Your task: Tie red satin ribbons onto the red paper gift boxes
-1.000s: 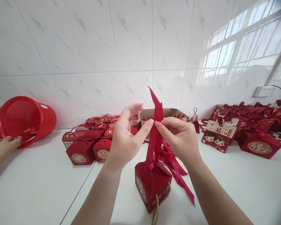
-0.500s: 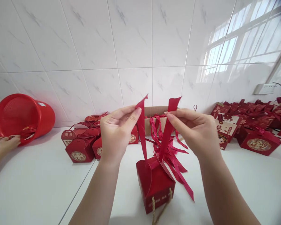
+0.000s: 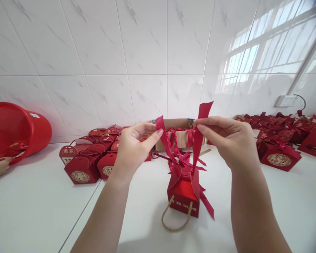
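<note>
A small red gift box with a twisted rope handle stands upright on the white table, rope side facing me. Two ends of a red ribbon rise from its curved top flaps. My left hand pinches one end between thumb and fingertips. The other end is pinched by my right hand, with its tip sticking up above the fingers. Behind the box lie loose red ribbons, partly hidden by it, and more hang over the front of a cardboard box.
Red gift boxes are grouped at the left, and many more stand at the right. A red bucket lies tipped at the far left beside another person's hand. A tiled wall rises behind.
The gift box has turned so its rope side faces me, and sits slightly farther away. Both hands still hold the ribbon ends, now spread a little wider. The view has shifted right.
</note>
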A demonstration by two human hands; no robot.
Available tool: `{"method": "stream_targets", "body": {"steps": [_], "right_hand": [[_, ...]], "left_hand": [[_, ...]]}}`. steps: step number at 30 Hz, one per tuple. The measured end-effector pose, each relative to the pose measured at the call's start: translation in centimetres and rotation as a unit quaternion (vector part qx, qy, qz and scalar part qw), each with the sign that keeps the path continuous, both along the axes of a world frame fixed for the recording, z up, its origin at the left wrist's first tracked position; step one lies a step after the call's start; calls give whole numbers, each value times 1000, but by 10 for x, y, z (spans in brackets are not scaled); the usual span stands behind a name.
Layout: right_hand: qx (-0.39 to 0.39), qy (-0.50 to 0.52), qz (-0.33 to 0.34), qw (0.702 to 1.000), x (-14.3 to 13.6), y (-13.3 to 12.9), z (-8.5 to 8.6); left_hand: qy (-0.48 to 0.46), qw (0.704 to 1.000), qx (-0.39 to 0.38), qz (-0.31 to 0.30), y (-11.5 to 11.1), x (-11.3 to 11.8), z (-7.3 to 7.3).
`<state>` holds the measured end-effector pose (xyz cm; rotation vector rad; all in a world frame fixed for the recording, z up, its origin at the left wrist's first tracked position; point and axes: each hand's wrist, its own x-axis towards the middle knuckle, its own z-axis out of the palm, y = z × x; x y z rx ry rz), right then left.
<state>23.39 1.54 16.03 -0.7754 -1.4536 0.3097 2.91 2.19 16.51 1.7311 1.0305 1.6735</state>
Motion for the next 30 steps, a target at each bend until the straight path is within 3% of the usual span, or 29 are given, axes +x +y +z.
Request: {"method": "stream_targets", "body": {"steps": [4, 9, 17, 23, 30], "right_hand": [[16, 15, -4, 1000, 5, 1, 0], [26, 40, -10, 999, 8, 3, -2], [-20, 99, 53, 993, 4, 4, -1], [-37, 70, 80, 994, -1, 6, -2], [-5, 94, 45, 995, -5, 4, -2]], "left_hand": [[4, 1000, -13, -17, 5, 2, -3], [-34, 999, 28, 0, 5, 1, -3], [-74, 997, 29, 14, 3, 4, -2], [-88, 995, 39, -2, 3, 5, -3], [-89, 994, 68, 10, 3, 6, -4]]}}
